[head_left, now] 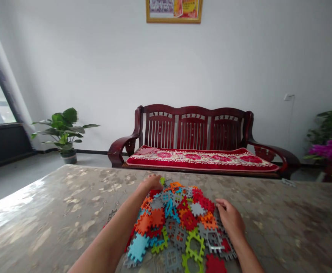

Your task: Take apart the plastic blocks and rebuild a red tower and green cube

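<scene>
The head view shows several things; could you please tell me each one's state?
Plastic interlocking tiles: heaped, overlapping
Left hand: at heap's far left edge
Right hand: at heap's right edge, curled
Patterned table covering: spread out
Wooden bench: upright, seat covered
Red floral seat cover: laid flat
Framed picture: hung on wall
Potted plant: upright

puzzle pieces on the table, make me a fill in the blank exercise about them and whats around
The long dark-red wooden bench stands against the ____. Its red floral seat cover lies behind the heap of colourful interlocking plastic pieces. The person's ____ hand reaches to the far side of that heap. The other hand is at the heap's ____ side. The green leafy plant grows in a ____.

Missing words: wall; left; right; pot
</scene>
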Demonstrator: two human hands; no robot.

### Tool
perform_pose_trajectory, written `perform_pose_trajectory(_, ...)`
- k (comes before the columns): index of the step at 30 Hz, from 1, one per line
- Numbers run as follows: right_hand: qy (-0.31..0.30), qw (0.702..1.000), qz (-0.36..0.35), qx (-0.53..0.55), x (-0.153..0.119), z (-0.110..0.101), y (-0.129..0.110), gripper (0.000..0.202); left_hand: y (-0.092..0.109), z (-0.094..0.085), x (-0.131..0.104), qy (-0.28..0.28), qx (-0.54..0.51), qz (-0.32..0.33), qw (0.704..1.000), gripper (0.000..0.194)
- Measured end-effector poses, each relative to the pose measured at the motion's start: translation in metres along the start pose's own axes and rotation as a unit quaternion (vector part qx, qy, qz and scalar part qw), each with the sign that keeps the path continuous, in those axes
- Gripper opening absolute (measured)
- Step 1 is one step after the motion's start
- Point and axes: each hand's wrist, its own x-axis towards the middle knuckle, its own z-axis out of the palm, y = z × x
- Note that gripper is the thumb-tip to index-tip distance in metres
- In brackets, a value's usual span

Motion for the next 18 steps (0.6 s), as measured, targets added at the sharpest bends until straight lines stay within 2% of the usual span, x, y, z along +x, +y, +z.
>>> perform_pose_trajectory(3,0.001,1.0,-0.002,0.002,0.0,0.0,0.001,0.041,0.003,0.001,-0.005,0.017,0.003,-0.023,1.0,0.061)
perform_pose_trajectory(7,0.008,1.0,-0.007,0.006,-0.001,0.001,0.002,0.04,-0.001,-0.001,-0.015,0.054,-0.016,-0.03,0.998,0.059)
perform_pose_trajectory(12,0.012,1.0,-0.008,0.002,-0.001,0.001,0.002,0.037,-0.014,-0.003,-0.031,0.112,-0.059,-0.006,0.992,0.048)
perform_pose_trajectory(18,0.012,1.0,-0.008,-0.008,0.0,0.0,0.003,0.038,-0.033,-0.007,-0.05,0.143,-0.102,0.028,0.984,0.033)
